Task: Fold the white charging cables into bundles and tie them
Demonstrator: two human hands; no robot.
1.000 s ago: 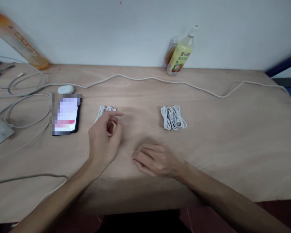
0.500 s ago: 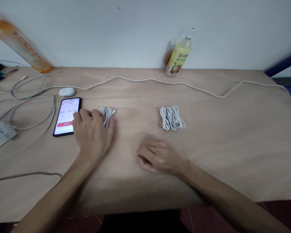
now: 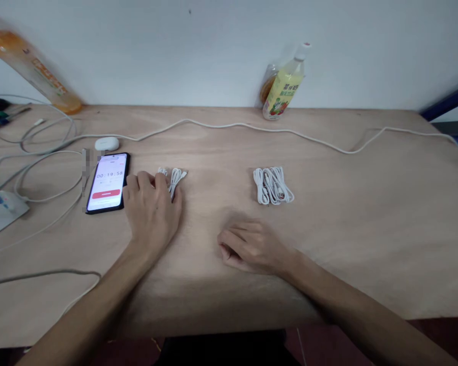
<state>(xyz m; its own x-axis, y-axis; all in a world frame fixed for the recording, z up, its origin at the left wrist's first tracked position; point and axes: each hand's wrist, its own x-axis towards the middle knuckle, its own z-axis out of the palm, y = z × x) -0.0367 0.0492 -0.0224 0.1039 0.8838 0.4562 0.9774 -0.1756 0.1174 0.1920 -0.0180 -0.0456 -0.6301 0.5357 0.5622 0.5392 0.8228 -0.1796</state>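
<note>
On the left, my left hand (image 3: pixel 151 208) is bent over coiled white cables, its thumb and fingers closed around a cable bundle (image 3: pixel 176 179). The lower part of that bundle is hidden by the hand, and a second bit of white cable shows behind the fingertips. Nearer the middle, my right hand (image 3: pixel 254 246) rests on the table as a loose fist, with nothing visible in it. Beyond it lie several coiled white cables (image 3: pixel 272 185) side by side, apart from the hand.
A phone (image 3: pixel 107 184) running a timer lies left of my left hand, below a white earbud case (image 3: pixel 107 144). A long white cable (image 3: pixel 236 125) crosses the table (image 3: pixel 366 229). A yellow drink bottle (image 3: pixel 286 89) and an orange bottle (image 3: pixel 41 76) stand by the wall.
My left hand has shifted slightly right, away from the phone, with the cable bundle's visible end shifting right too. The right hand stays in place.
</note>
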